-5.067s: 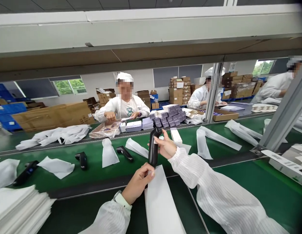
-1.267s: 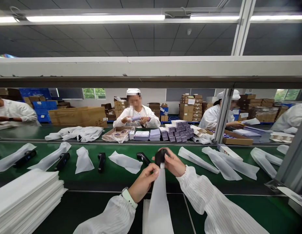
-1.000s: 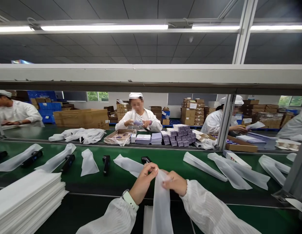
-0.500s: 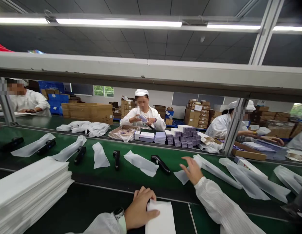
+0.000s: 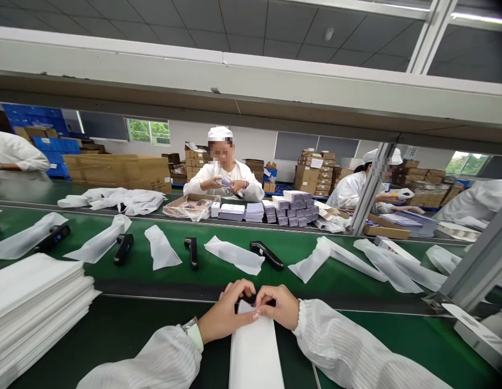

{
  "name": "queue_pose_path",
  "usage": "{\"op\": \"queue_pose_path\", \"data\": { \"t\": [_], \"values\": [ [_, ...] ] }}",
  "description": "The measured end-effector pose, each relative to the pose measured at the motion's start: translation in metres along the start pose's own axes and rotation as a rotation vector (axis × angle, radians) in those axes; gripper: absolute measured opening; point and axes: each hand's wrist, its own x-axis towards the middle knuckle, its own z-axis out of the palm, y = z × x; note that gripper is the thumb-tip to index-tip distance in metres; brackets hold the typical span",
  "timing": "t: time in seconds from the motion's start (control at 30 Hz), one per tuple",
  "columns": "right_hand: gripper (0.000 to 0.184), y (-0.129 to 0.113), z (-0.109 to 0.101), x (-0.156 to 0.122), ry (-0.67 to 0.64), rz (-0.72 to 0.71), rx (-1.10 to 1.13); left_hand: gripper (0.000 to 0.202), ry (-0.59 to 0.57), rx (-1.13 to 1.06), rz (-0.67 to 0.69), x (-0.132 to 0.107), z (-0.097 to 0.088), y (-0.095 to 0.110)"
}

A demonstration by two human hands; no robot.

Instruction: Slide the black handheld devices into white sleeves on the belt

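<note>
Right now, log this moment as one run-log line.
left hand: pinching top of white pouch | right hand: pinching same edge | black device: bare on green belt | pouch stack: left

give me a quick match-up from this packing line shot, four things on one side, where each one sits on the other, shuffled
Things:
1. stack of white bags
2. purple boxes
3. black device
4. white bag

Places:
A. far side of the belt, in front of the facing worker
B. under the left hand and right hand
C. near edge, far left
D. on the green belt, unbagged, between two loose bags

Pairs: 1-C, 2-A, 3-D, 4-B
</note>
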Motion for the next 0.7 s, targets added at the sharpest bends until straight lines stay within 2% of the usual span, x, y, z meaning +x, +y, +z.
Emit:
{"op": "queue_pose_path", "data": {
  "t": [0.03, 0.1, 0.17, 0.2, 0.23, 0.33, 0.4, 0.5, 0.57, 0.63, 0.7],
  "values": [
    [0.013, -0.001, -0.003, 0.000, -0.032, -0.040, -0.003, 0.020, -0.041, -0.017, 0.023, 0.003, -0.001, 0.002],
    [0.014, -0.001, -0.011, 0.003, -0.139, -0.110, 0.006, 0.027, -0.121, -0.083, 0.065, 0.008, -0.004, 0.005],
    [0.017, 0.002, -0.025, 0.010, -0.266, -0.147, 0.056, 0.033, -0.156, -0.206, 0.104, 0.012, -0.006, 0.006],
    [0.019, 0.005, -0.033, 0.016, -0.272, -0.143, 0.078, 0.033, -0.160, -0.268, 0.115, 0.013, -0.006, 0.006],
    [0.021, 0.010, -0.042, 0.024, -0.208, -0.110, 0.070, 0.033, -0.160, -0.317, 0.112, 0.014, -0.006, 0.006],
    [0.017, 0.031, -0.064, 0.053, 0.204, 0.104, -0.112, 0.033, -0.121, -0.330, 0.035, 0.014, -0.003, 0.001],
    [0.020, 0.050, -0.070, 0.070, 0.359, 0.237, -0.205, 0.028, -0.064, -0.261, -0.010, 0.013, 0.001, -0.002],
    [0.041, 0.069, -0.072, 0.082, 0.418, 0.312, -0.189, 0.019, -0.014, -0.186, -0.024, 0.012, 0.005, -0.004],
    [0.047, 0.067, -0.073, 0.082, 0.477, 0.322, -0.154, 0.020, -0.021, -0.167, -0.022, 0.012, 0.005, -0.004],
    [0.054, 0.051, -0.074, 0.077, 0.542, 0.268, 0.059, 0.021, -0.026, -0.150, -0.012, 0.014, 0.005, -0.003],
    [0.062, 0.024, -0.071, 0.069, 0.528, 0.178, 0.432, 0.022, -0.022, -0.149, 0.006, 0.015, 0.004, -0.003]
  ]
}}
